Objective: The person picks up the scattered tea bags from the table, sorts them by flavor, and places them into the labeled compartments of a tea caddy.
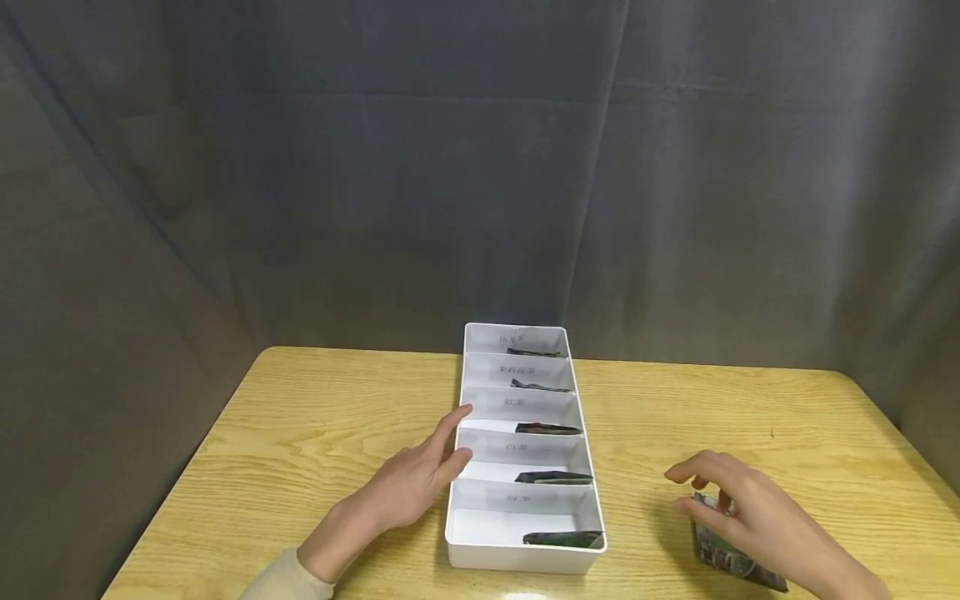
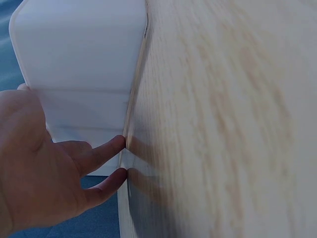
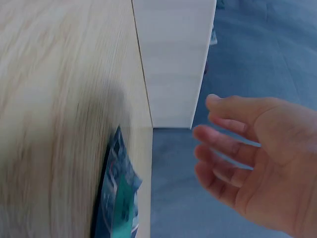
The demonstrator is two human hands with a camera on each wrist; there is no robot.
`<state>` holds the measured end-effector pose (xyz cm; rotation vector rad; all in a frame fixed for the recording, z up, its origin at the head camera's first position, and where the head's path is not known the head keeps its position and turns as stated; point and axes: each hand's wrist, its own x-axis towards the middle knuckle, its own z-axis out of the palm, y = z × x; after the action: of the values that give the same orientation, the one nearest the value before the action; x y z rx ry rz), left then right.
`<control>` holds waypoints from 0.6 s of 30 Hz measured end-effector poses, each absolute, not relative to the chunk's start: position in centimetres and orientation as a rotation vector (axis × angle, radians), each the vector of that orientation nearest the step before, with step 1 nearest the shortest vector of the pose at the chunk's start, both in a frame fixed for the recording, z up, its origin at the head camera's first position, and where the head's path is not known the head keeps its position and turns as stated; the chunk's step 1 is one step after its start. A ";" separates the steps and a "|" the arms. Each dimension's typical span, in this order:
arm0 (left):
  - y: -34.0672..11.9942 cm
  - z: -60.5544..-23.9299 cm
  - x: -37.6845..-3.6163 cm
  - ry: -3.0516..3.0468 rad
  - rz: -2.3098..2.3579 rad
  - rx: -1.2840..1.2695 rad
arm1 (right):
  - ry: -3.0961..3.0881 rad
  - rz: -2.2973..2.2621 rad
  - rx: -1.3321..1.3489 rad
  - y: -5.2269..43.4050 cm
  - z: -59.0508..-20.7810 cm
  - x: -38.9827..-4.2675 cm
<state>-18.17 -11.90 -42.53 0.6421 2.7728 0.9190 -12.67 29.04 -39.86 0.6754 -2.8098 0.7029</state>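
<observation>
A long white divided box (image 1: 521, 557) stands on the table, with handwritten labels on its compartment walls. One dark tea packet (image 1: 562, 539) leans in the nearest compartment, and similar packets show at the right side of the others. My left hand (image 1: 401, 483) rests against the box's left side, thumb and index finger at the rim; in the left wrist view other fingertips (image 2: 119, 142) reach the box's lower edge by the tabletop. To the right of the box, my right hand (image 1: 750, 508) hovers with loosely bent fingers over a dark patterned packet (image 1: 716, 554), holding nothing. That packet lies on the wood, partly hidden by the hand.
The light wooden table (image 1: 322, 417) has rounded far corners. Behind it and along the sides hangs a dark grey curtain (image 1: 420, 183). The box's far end stands near the table's back edge.
</observation>
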 end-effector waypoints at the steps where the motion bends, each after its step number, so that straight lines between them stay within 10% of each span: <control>1: -11.9 -42.5 -18.2 2.771 0.920 0.643 | -2.839 0.699 0.658 29.4 -40.0 -12.8; 18: -11.8 -42.3 -18.0 2.765 0.917 0.616 | -3.078 0.868 0.636 33.9 -41.5 -13.8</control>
<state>-18.04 -11.85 -42.32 0.6162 2.7646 0.9173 -13.81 33.94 -41.55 0.6360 -3.0782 0.8676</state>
